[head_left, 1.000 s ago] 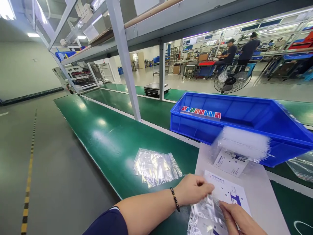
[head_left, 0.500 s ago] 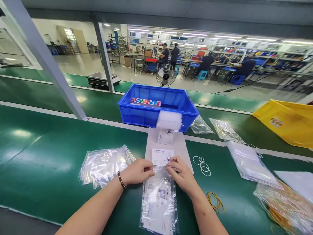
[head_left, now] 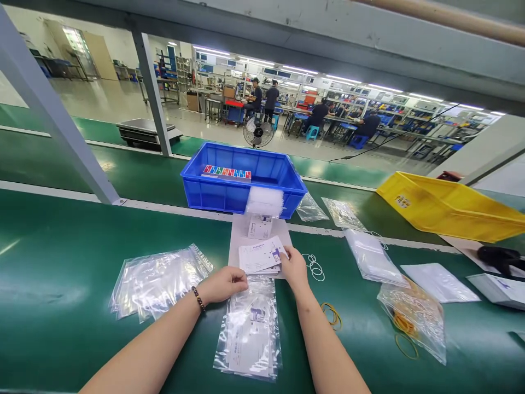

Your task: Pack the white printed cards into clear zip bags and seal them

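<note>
My left hand (head_left: 223,284) is closed, pinching the top left edge of a clear plastic bag (head_left: 250,328) that lies on the green belt with a printed leaflet inside. My right hand (head_left: 293,266) grips the right end of a white printed leaflet (head_left: 260,255), which is lifted slightly off a small stack of leaflets on a grey sheet (head_left: 238,235). A stack of empty clear bags (head_left: 156,279) lies to the left of my left hand.
A blue bin (head_left: 241,186) stands behind the grey sheet, with a white bagged bundle (head_left: 264,201) against its front. A yellow bin (head_left: 447,205) is at the right. Rubber bands (head_left: 315,266), more bags (head_left: 371,254) and a bag of bands (head_left: 414,320) lie right. People work far behind.
The view swung right and back to show the whole bench. My right hand left the bag's top edge and took a leaflet from the stack. My left hand stays on the bag.
</note>
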